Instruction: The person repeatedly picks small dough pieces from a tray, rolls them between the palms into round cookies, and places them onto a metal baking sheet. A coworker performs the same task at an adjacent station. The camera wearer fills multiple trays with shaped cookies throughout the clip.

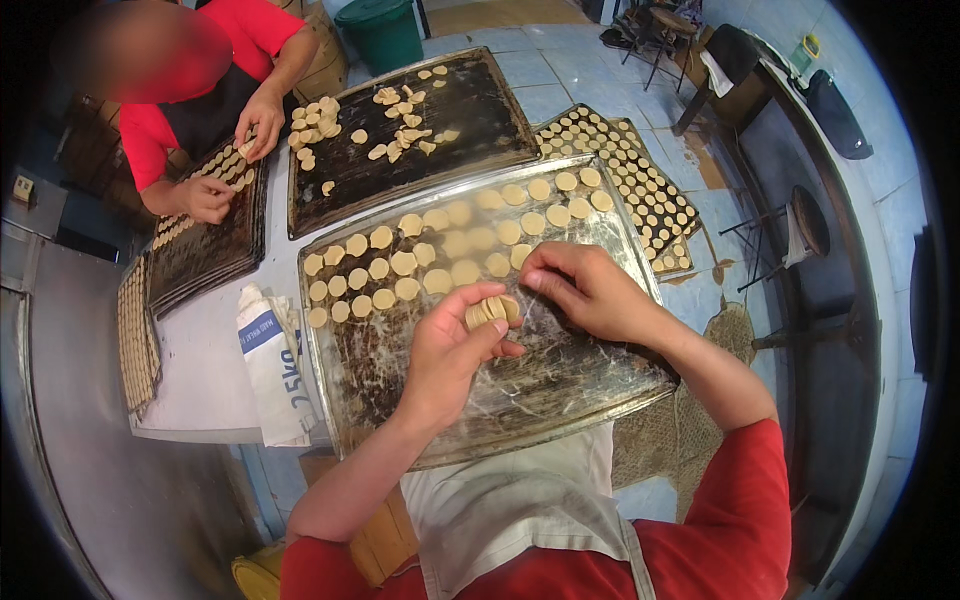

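My left hand (457,341) holds a short stack of thin round dough discs (491,311) between its thumb and fingers. Beneath both hands lies a metal baking tray (450,405) with a worn, stained surface. Rows of pale dough discs (403,262) cover its far half, flat and mostly apart from each other. My right hand (589,292) is just right of the stack, over the tray, its thumb and fingertips drawn together beside the nearest row. No disc shows between those fingertips, though their undersides are hidden.
Another person's hands (259,124) work over a stack of trays at left. A dark tray (480,112) with loose discs lies beyond mine. Filled trays (615,172) sit at right. A printed flour sack (266,367) lies at left; a green bin (381,34) stands behind.
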`<action>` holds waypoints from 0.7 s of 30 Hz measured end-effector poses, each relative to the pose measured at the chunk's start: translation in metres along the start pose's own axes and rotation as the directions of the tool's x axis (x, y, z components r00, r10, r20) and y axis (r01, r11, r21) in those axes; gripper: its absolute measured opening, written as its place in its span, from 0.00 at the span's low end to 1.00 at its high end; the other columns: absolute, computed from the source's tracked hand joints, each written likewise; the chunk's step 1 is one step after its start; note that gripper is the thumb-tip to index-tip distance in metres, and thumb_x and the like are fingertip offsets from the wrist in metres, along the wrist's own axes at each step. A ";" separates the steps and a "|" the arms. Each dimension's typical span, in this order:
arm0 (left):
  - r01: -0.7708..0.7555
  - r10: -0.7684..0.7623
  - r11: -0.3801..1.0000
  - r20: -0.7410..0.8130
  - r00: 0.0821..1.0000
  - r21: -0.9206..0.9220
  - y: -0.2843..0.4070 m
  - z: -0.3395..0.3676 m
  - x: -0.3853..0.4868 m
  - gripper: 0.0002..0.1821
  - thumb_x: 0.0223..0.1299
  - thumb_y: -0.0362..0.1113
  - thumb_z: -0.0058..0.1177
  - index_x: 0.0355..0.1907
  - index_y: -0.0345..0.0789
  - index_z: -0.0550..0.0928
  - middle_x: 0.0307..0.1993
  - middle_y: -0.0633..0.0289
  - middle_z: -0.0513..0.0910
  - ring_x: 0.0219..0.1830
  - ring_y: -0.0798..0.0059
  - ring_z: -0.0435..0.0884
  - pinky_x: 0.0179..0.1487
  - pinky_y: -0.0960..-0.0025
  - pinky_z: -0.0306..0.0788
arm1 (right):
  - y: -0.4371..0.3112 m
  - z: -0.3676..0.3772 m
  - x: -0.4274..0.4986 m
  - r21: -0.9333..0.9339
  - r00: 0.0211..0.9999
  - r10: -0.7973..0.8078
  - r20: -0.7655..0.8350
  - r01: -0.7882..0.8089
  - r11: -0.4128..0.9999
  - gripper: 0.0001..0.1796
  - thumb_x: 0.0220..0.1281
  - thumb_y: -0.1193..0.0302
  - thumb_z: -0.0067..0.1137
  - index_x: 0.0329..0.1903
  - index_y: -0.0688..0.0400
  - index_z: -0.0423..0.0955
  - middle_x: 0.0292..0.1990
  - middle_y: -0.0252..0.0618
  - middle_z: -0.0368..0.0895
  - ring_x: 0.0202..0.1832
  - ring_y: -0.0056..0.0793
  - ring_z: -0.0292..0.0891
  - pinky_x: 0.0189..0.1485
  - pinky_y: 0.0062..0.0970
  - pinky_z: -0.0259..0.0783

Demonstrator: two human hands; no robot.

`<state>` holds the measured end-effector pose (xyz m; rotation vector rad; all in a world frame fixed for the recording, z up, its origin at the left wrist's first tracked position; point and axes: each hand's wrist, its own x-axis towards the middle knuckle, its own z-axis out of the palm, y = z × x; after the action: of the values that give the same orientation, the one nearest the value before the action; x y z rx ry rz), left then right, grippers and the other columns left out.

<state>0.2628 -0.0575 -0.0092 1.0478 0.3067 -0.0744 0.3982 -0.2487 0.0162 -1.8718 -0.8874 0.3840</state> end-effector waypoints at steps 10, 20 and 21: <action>0.038 -0.038 0.994 0.001 0.999 -0.102 0.002 0.013 0.006 0.23 0.81 0.25 0.58 0.74 0.28 0.76 0.61 0.51 0.86 0.62 0.62 0.88 0.58 0.60 0.90 | 0.025 -0.020 0.012 -0.427 0.991 -0.065 -0.114 0.010 0.904 0.14 0.72 0.64 0.74 0.42 0.64 0.85 0.33 0.45 0.84 0.34 0.42 0.82 0.40 0.39 0.75; 0.083 -0.078 0.992 0.056 0.995 -0.092 0.000 0.021 0.012 0.21 0.83 0.28 0.56 0.73 0.28 0.77 0.64 0.49 0.84 0.65 0.59 0.87 0.61 0.56 0.89 | 0.031 -0.039 0.001 -0.369 0.997 0.006 -0.079 -0.035 0.929 0.11 0.78 0.67 0.68 0.43 0.63 0.83 0.36 0.36 0.84 0.40 0.26 0.80 0.44 0.31 0.75; 0.084 -0.078 0.991 0.058 0.995 -0.101 0.000 0.022 0.012 0.21 0.83 0.28 0.56 0.73 0.28 0.77 0.64 0.49 0.84 0.65 0.59 0.87 0.61 0.56 0.89 | 0.032 -0.044 0.001 -0.599 0.985 0.027 -0.173 -0.127 0.791 0.11 0.78 0.66 0.68 0.42 0.62 0.82 0.36 0.35 0.83 0.40 0.26 0.80 0.43 0.32 0.75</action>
<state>0.2794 -0.0749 -0.0026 0.9287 0.3011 -0.1582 0.4392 -0.2841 0.0084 -2.5010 -0.8920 -0.0222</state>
